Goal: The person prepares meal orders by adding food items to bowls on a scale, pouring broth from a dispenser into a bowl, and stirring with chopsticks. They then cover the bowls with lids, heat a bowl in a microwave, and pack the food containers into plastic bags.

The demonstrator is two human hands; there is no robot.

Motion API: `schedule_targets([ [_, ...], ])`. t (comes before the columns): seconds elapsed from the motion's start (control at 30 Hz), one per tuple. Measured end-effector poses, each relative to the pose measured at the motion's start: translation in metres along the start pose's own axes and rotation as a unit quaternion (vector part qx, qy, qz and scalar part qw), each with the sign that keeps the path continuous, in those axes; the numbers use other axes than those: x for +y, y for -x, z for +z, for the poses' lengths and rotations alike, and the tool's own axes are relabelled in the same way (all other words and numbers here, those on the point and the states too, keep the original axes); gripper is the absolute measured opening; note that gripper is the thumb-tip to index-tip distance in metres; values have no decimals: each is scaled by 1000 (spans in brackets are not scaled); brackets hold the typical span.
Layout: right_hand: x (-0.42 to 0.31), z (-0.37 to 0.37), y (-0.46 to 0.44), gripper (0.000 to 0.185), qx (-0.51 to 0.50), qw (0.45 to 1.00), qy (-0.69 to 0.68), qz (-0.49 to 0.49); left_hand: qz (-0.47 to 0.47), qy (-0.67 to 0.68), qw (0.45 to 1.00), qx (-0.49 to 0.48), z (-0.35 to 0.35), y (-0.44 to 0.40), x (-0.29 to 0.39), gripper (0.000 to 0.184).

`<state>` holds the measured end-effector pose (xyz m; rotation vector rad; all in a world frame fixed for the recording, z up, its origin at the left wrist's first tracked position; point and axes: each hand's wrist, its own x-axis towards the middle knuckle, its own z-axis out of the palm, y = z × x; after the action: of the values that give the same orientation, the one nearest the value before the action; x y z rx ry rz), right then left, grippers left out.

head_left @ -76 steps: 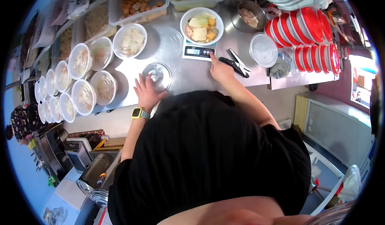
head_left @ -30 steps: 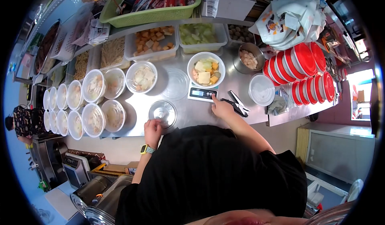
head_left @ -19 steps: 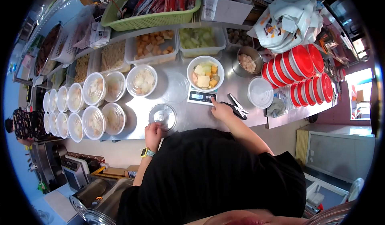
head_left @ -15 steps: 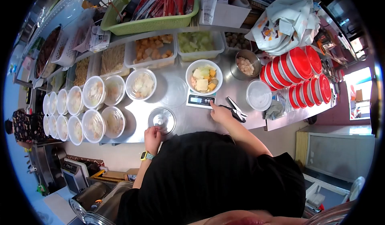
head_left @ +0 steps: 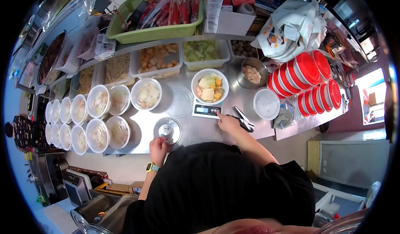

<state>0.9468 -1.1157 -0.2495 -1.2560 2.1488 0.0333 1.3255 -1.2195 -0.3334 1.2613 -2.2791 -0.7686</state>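
My right hand [head_left: 227,122] holds nothing; its index finger is stretched out onto the buttons of a small digital scale [head_left: 203,110]. A white bowl [head_left: 210,86] of tofu, orange cubes and greens sits on that scale. Black-handled scissors [head_left: 244,120] lie open to the right of this hand. At the counter's front edge my left hand [head_left: 158,148] is closed, fingers curled, by the rim of a round metal lid [head_left: 168,130]; nothing shows in it. Behind the metal lid lies a clear plastic lid [head_left: 178,102].
Lidded bowls of food [head_left: 98,136] stand in two rows at the left. Food tubs [head_left: 157,72] line the counter's back, beside a metal pot [head_left: 252,85]. Red-rimmed containers [head_left: 306,69] are stacked right, near a clear container [head_left: 266,103]. A person [head_left: 25,132] stands far left.
My left hand has drawn back from the metal lid toward the counter edge, its spread fingers now curled. My right finger remains at the scale. The view has tilted upward, showing more of the shelf.
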Motion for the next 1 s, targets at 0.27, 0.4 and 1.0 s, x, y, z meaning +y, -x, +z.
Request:
schedule_targets([
  [0.27, -1, 5, 1, 61, -14, 1000, 10, -4, -34, 95, 994, 27, 19, 11, -26, 15],
  [0.4, -3, 4, 2, 66, -28, 999, 17, -11, -140, 68, 987, -30, 22, 11, -28, 11],
  [1.0, -41, -22, -3, 78, -174, 971, 149, -63, -233, 120, 953, 153, -51, 87, 58, 15],
])
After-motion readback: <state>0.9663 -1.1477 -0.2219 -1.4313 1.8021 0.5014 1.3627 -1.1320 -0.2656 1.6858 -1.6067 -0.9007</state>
